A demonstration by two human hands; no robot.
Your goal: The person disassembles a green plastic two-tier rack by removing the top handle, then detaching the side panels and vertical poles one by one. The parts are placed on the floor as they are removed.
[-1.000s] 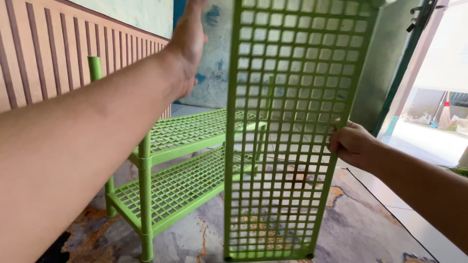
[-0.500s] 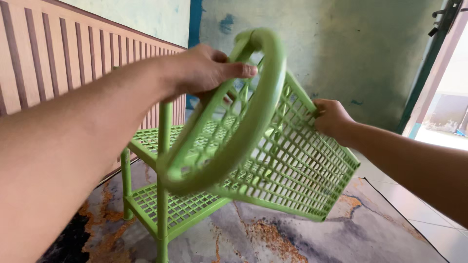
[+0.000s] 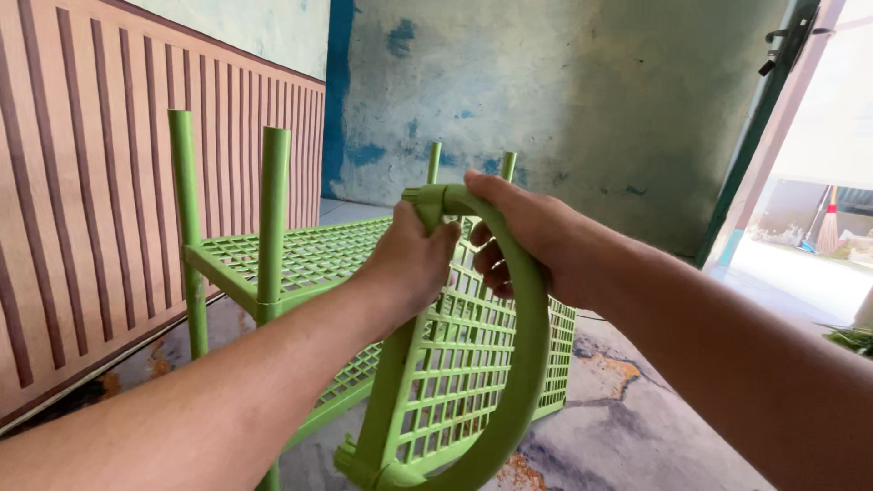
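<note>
From the head camera, both hands meet at the top of a green plastic shelf panel (image 3: 482, 364), a grid tray with a curved handle (image 3: 532, 364) along its near end. The left hand (image 3: 414, 259) is closed around the top corner where the handle joins the panel's straight edge bar; the right hand (image 3: 527, 227) wraps the upper arc of the handle, fingers (image 3: 486, 264) curled under it. The two hands touch or nearly touch at the thumbs.

The panel stands tilted, its long axis running away from the viewer and downward toward the floor (image 3: 637, 427), its far edge near the ground. The handle loop faces the camera, its arc sweeping from the hands down to the bottom edge of the picture, where the lower corner is cut off.

To the left, just beside and partly behind the panel, stands a green shelf rack (image 3: 300, 255): four upright posts (image 3: 273, 209) rising bare above a grid shelf, with a lower shelf partly hidden behind the held panel. Nothing lies on either shelf that can be seen. The rack sits close to a ribbed pink-brown wall (image 3: 109, 182) on the left.

Open room lies to the right and ahead: stained concrete floor up to a mottled blue-grey wall (image 3: 564, 100), and a doorway (image 3: 818, 182) at far right with a broom (image 3: 829, 223) outside
</note>
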